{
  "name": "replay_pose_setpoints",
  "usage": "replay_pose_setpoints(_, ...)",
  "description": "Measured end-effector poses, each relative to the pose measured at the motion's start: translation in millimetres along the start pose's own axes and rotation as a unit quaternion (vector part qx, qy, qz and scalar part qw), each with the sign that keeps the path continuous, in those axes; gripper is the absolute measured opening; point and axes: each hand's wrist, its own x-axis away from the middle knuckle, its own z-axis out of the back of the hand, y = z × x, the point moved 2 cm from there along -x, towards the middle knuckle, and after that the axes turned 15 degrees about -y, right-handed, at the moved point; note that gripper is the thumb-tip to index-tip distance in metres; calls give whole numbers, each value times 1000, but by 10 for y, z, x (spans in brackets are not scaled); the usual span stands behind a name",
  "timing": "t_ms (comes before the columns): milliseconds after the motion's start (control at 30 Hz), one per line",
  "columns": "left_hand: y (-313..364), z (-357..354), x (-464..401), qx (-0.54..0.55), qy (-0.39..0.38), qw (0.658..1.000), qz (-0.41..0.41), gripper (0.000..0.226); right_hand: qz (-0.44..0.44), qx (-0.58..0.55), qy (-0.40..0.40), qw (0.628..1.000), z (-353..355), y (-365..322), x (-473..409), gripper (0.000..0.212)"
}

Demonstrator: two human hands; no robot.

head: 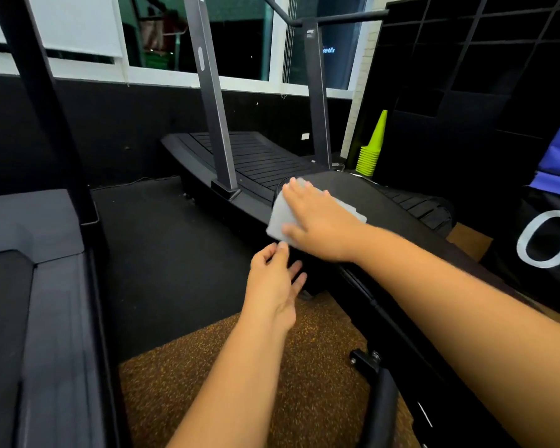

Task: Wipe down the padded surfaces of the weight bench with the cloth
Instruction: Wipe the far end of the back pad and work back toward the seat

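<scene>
A black padded weight bench (385,202) runs from the lower right toward the middle of the head view. A light grey cloth (280,218) lies flat near its far end. My right hand (317,218) presses on the cloth with straight, spread fingers. My left hand (274,279) hovers just below the cloth's near corner, beside the bench edge, fingers loosely bent and holding nothing. The thumb tip is close to the cloth corner.
A curved black treadmill (253,160) with grey uprights stands behind the bench. Another dark machine (39,286) fills the left side. A stack of lime cones (370,150) sits at the back right. Brown speckled flooring (240,367) lies below my arms.
</scene>
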Motion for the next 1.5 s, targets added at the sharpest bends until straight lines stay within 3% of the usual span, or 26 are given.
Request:
replay_pose_setpoints(67, 2, 105, 39, 51, 25, 998, 7, 19, -2, 60, 15, 998, -265, -48, 377, 77)
replay_pose_setpoints(167, 31, 322, 171, 74, 80, 994, 19, 35, -37, 148, 66, 986, -562, -72, 746, 76)
replay_pose_setpoints(333, 53, 437, 294, 60, 94, 993, 36, 32, -80, 148, 61, 984, -447, -154, 448, 79)
replay_pose_setpoints(533, -28, 300, 302, -23, 65, 996, 48, 30, -53, 67, 30, 996, -57, -163, -270, 82)
replay_pose_setpoints(667, -85, 251, 316, -100, 46, 993, 38, 12, 2, 36, 1, 999, -30, -85, -16, 81)
replay_pose_setpoints(833, -253, 104, 399, -176, -35, 983, 36, 30, 23, -12, -24, 999, -195, 112, 517, 79)
replay_pose_setpoints(1000, -428, -100, 385, -204, -65, 976, 39, 33, 19, -33, -38, 999, -130, 163, 342, 76)
replay_pose_setpoints(1133, -413, -119, 400, -186, -32, 982, 23, 34, 7, -65, -29, 997, -41, 169, 64, 72)
replay_pose_setpoints(1233, -298, -96, 429, -171, 44, 984, -12, 30, -10, -54, -9, 998, -71, 133, 74, 70)
replay_pose_setpoints(1367, -64, -121, 485, -267, 101, 952, -110, 32, -2, 7, 18, 1000, -275, 45, 404, 69)
replay_pose_setpoints(1433, 16, -251, 533, -334, 87, 923, -169, 26, 15, -100, 21, 995, -323, 47, 569, 61)
replay_pose_setpoints(1467, 14, -341, 553, -368, 74, 907, -191, 25, 18, -225, 25, 974, -289, 58, 647, 56)
replay_pose_setpoints(1500, -14, -451, 580, -404, 60, 891, -199, 28, 15, -364, 44, 930, -239, 84, 720, 53)
